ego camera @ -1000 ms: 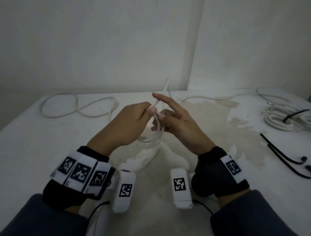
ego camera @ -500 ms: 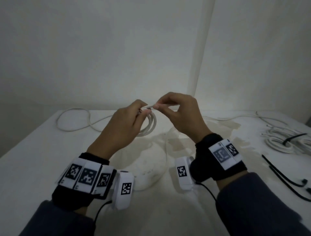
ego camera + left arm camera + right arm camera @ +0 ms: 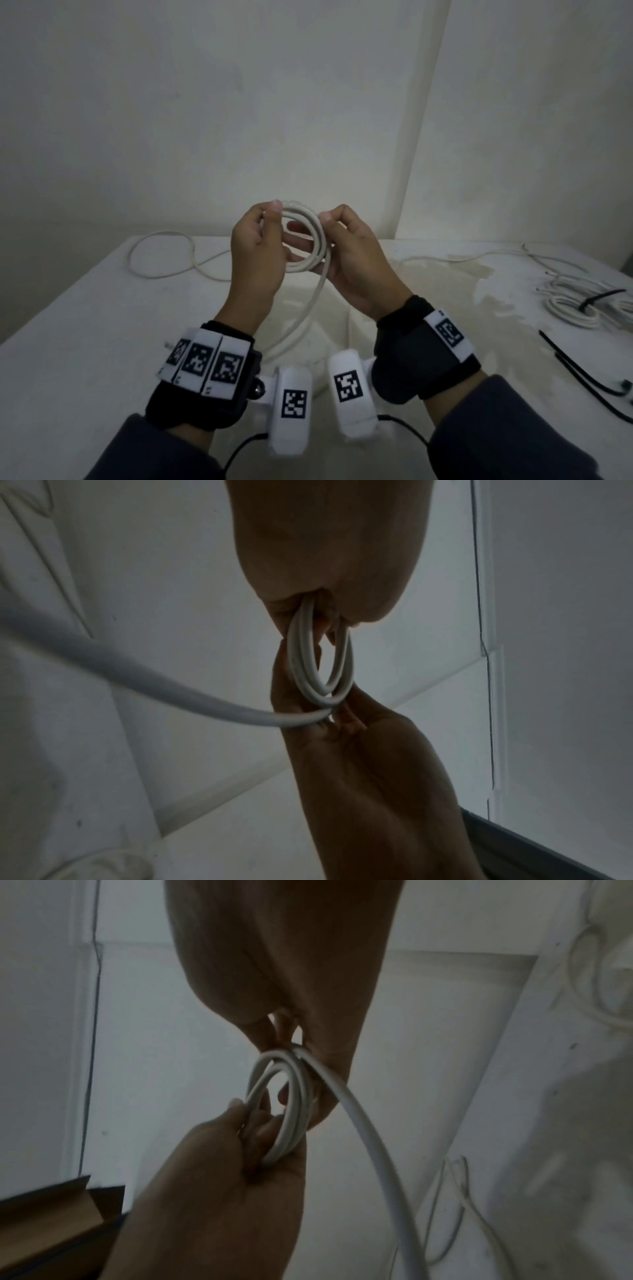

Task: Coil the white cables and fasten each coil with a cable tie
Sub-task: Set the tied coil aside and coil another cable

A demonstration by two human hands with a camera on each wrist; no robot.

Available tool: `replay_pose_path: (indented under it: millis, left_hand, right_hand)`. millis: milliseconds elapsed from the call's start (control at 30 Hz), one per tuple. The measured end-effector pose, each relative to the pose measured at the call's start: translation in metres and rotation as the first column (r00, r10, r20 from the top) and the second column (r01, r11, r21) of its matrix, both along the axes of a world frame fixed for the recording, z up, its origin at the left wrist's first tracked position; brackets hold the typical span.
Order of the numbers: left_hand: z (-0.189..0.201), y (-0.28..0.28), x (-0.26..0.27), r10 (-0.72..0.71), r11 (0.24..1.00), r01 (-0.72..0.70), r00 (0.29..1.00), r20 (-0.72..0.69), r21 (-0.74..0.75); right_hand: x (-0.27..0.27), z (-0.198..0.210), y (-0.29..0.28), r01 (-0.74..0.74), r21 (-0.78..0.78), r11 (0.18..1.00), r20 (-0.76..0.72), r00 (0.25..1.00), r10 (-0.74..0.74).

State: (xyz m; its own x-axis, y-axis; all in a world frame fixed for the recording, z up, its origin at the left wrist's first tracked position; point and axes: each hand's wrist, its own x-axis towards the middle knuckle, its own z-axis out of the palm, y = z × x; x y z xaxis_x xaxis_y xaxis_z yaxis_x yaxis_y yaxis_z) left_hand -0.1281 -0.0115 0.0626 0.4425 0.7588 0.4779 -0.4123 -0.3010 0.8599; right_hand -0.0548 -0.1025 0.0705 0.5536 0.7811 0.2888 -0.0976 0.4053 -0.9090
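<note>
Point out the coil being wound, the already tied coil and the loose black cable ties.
coil (image 3: 313, 240), head view, right arc of loops.
tied coil (image 3: 565, 305), head view, white loops.
black cable ties (image 3: 582, 366), head view, strap mid-length.

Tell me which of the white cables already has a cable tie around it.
The coiled cable at the table's right edge: a black tie cinches it. The coil in both hands and the loose cable far left have none.

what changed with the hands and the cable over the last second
Both hands rose off the table. The left hand and right hand now grip opposite sides of a fuller white cable coil; a second ago the right hand was only feeding one loop on. The tied coil and loose black cable ties stayed put.
</note>
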Motion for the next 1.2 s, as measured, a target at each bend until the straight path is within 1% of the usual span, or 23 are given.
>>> replay_pose_path:
  millis: [100,167,233,300,367,433,533,567,667,733,800,867,933,967,1000,1033,1067,1100,1167,1200]
  left_hand:
    - [-0.006,-0.005,0.006,-0.028,0.999,0.027,0.998,-0.059,-0.021]
    - [-0.01,-0.008,0.01,-0.085,0.995,0.079,0.991,-0.107,-0.059]
    - [-0.012,-0.011,0.011,-0.138,0.986,0.125,0.984,-0.113,-0.114]
    - [-0.014,-0.015,0.013,-0.159,0.978,0.142,0.982,-0.103,-0.153]
    - [-0.017,-0.02,0.015,-0.161,0.975,0.143,0.982,-0.097,-0.169]
    - [-0.021,-0.025,0.017,-0.181,0.972,0.159,0.976,-0.119,-0.172]
    - [-0.031,-0.031,0.02,-0.236,0.968,0.209,0.947,-0.219,-0.139]
    - [-0.035,-0.034,0.021,-0.256,0.964,0.229,0.931,-0.259,-0.132]
    - [-0.046,-0.041,0.025,-0.292,0.956,0.275,0.876,-0.384,-0.098]
    - [-0.053,-0.043,0.027,-0.308,0.95,0.297,0.855,-0.418,-0.093]
    - [-0.057,-0.044,0.028,-0.35,0.936,0.326,0.834,-0.427,-0.132]
    - [-0.06,-0.042,0.028,-0.382,0.924,0.352,0.803,-0.458,-0.153]
    - [-0.058,-0.038,0.028,-0.345,0.936,0.33,0.783,-0.518,-0.123]
    - [-0.054,-0.036,0.027,-0.335,0.941,0.312,0.792,-0.51,-0.133]
    - [-0.049,-0.033,0.026,-0.36,0.933,0.31,0.803,-0.475,-0.184]
    - [-0.044,-0.03,0.025,-0.425,0.904,0.344,0.797,-0.43,-0.255]
    - [-0.039,-0.028,0.022,-0.502,0.862,0.402,0.757,-0.418,-0.308]
    - [-0.036,-0.028,0.019,-0.568,0.823,0.462,0.68,-0.464,-0.33]
    - [-0.038,-0.033,0.016,-0.626,0.757,0.546,0.45,-0.637,-0.358]
    - [-0.041,-0.038,0.016,-0.624,0.741,0.548,0.348,-0.7,-0.388]
  right_hand:
    - [-0.001,-0.012,-0.004,0.097,0.001,0.995,0.04,0.994,-0.097]
    - [0.001,-0.018,-0.01,0.079,0.031,0.996,-0.016,0.997,-0.079]
    - [0.001,-0.023,-0.013,0.034,0.069,0.997,-0.056,0.998,-0.031]
    - [0.0,-0.027,-0.015,0.039,0.077,0.996,-0.049,0.998,-0.036]
    - [0.001,-0.032,-0.016,0.056,0.064,0.996,-0.086,0.995,-0.051]
    - [0.005,-0.039,-0.018,0.088,0.024,0.996,-0.091,0.992,-0.086]
    - [0.01,-0.051,-0.022,0.19,-0.087,0.978,-0.017,0.981,-0.192]
    - [0.012,-0.055,-0.024,0.209,-0.113,0.971,-0.029,0.977,-0.213]
    - [0.02,-0.066,-0.034,0.182,-0.154,0.971,-0.173,0.963,-0.207]
    - [0.026,-0.072,-0.039,0.162,-0.191,0.968,-0.201,0.959,-0.2]
    - [0.03,-0.076,-0.042,0.155,-0.202,0.967,-0.224,0.954,-0.199]
    - [0.032,-0.078,-0.042,0.19,-0.189,0.963,-0.278,0.931,-0.238]
    - [0.038,-0.079,-0.042,0.277,-0.161,0.947,-0.363,0.876,-0.317]
    - [0.043,-0.079,-0.045,0.325,-0.141,0.935,-0.418,0.837,-0.354]
    - [0.05,-0.08,-0.048,0.368,-0.119,0.922,-0.481,0.791,-0.377]
    - [0.057,-0.08,-0.053,0.406,-0.094,0.909,-0.55,0.74,-0.387]
    - [0.063,-0.081,-0.058,0.441,-0.065,0.895,-0.619,0.686,-0.383]
    - [0.069,-0.083,-0.063,0.472,-0.031,0.881,-0.682,0.635,-0.364]
    - [0.078,-0.086,-0.07,0.51,0.038,0.859,-0.771,0.562,-0.299]
    - [0.08,-0.087,-0.071,0.512,0.062,0.857,-0.793,0.546,-0.269]
